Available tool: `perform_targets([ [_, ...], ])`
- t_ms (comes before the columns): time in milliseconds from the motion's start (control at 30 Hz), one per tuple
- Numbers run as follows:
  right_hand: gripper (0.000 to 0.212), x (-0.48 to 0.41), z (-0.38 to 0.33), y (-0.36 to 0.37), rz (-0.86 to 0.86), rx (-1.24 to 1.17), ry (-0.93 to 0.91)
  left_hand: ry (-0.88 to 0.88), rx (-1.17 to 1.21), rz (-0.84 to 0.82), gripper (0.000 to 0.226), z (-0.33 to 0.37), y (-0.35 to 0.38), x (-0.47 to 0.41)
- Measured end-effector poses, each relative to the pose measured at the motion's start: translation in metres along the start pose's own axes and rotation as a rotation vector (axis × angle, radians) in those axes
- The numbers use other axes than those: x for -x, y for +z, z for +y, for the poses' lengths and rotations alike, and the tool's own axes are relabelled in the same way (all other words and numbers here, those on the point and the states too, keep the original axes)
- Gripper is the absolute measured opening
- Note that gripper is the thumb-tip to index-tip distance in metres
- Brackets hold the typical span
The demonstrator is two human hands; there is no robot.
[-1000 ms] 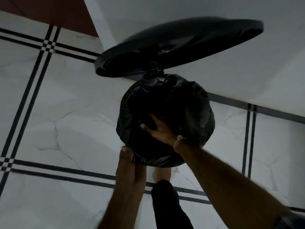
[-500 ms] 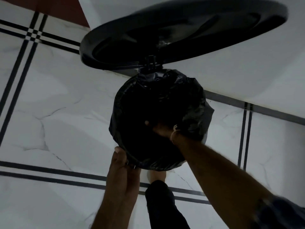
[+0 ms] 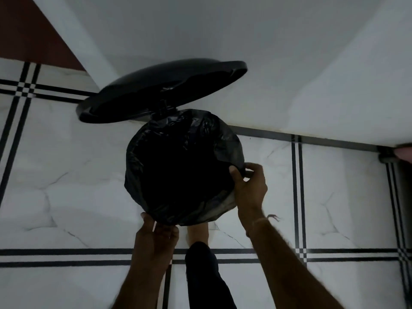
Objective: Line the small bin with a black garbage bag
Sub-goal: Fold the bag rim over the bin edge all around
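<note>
A small round pedal bin stands on the tiled floor, its black lid [image 3: 160, 92] raised at the back. A black garbage bag [image 3: 182, 139] sits in the bin, its edge folded out over the rim all round, hiding the bin's body. My left hand [image 3: 156, 233] pinches the bag's edge at the near rim. My right hand [image 3: 249, 186] grips the bag's edge at the right side of the rim. My foot [image 3: 198, 235] rests below the bin, where the pedal is hidden.
White marble-pattern floor tiles [image 3: 66, 175] with black stripe borders surround the bin. A white wall [image 3: 289, 63] rises just behind it. A dark object [image 3: 388, 157] sits at the wall's foot on the far right.
My right hand has come out of the bin's inside and now grips the bag at the right rim. The left hand stays at the near rim. The view has pulled back.
</note>
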State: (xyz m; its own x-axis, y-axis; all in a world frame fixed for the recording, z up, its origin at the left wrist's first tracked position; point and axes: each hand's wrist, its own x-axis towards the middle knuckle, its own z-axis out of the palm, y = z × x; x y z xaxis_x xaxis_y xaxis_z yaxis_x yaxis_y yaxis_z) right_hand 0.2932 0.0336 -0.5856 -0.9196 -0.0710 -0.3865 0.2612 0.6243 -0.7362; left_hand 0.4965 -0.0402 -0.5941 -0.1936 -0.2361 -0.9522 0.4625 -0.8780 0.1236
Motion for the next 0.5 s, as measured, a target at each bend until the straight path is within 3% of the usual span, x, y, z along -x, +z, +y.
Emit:
perform_targets([
  [67,0.013,-0.011,0.013,-0.001,-0.019,-0.121,0.141,-0.009,0.026,-0.006,0.053,0.000,-0.001,0.000],
  [267,0.018,-0.035,0.038,-0.009,-0.257,-0.607,0.615,-0.014,0.019,-0.028,0.029,0.001,0.000,-0.003],
  [500,0.021,-0.026,0.008,-0.018,-0.388,-0.606,0.605,-0.044,-0.008,-0.080,0.023,0.005,-0.007,-0.009],
])
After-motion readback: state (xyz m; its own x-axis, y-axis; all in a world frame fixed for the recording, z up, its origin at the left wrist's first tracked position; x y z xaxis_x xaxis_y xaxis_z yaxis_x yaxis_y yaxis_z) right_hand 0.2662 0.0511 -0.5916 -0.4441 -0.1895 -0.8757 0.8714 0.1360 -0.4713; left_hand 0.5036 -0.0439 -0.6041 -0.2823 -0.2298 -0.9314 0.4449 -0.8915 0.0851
